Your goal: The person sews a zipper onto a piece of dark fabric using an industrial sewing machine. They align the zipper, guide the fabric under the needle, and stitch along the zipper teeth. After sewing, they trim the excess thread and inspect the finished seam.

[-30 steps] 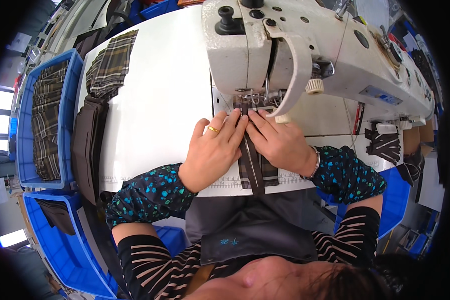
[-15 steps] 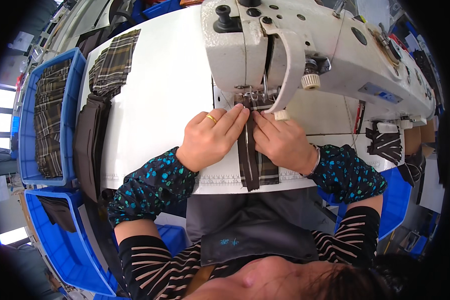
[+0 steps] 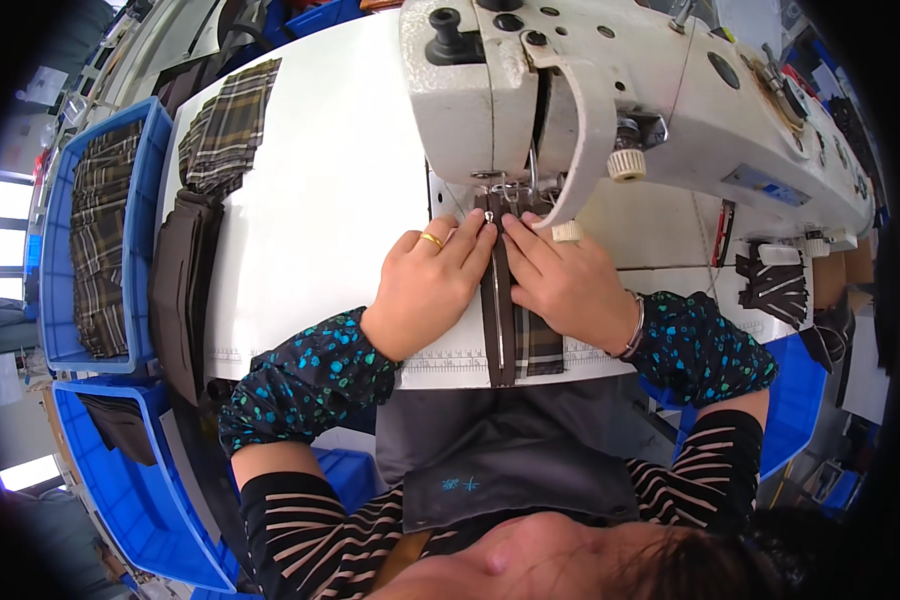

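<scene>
Left hand, right hand flat on zippered strip — needle hidden

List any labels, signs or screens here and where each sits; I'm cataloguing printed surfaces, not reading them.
Label plate: on the sewing machine arm, right of the hands; small blue-grey rectangle.
Ruler strip: along the table front edge; white with fine dark marks.
Screens or packages: none visible.

Garment workshop; industrial sewing machine; blue bins of cut plaid fabric.
</scene>
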Tool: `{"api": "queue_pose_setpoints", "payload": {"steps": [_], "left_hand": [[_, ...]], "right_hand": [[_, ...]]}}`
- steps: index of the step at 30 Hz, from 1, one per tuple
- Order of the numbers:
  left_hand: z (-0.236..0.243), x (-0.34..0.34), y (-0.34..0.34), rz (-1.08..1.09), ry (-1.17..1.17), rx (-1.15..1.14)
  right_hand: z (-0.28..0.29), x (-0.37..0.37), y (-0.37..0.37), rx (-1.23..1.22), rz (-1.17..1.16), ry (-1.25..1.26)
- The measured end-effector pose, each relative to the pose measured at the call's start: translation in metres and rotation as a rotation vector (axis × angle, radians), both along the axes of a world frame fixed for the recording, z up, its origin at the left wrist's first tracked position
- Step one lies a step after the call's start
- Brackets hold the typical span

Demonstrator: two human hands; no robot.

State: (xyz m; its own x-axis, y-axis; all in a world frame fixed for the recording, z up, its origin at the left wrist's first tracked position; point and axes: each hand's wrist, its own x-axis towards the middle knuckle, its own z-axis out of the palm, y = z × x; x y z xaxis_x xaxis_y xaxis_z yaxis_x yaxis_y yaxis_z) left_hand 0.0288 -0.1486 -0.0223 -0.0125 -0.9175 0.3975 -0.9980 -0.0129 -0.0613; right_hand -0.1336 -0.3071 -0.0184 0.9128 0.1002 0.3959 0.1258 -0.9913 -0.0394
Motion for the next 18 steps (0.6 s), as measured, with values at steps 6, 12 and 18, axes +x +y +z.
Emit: {"api": "queue_pose_setpoints", "payload": {"steps": [6,12,18], "left_hand": [[0.0030,-0.0091,0.0011,0.055,-0.012,-0.019],[0.0030,-0.0081,-0.0013,0.064,-0.020,-0.023],[0.0030,-0.0076,0.0000,0.028,-0.009,-0.025]], "right_hand": [[0.0016,-0.0066,0.0052,-0.005,-0.034,0.100],[0.0001,-0.0067,0.0050,-0.016,-0.034,0.087],[0.0032,-0.0097,0.0077,-0.014,-0.029,0.106]]}}
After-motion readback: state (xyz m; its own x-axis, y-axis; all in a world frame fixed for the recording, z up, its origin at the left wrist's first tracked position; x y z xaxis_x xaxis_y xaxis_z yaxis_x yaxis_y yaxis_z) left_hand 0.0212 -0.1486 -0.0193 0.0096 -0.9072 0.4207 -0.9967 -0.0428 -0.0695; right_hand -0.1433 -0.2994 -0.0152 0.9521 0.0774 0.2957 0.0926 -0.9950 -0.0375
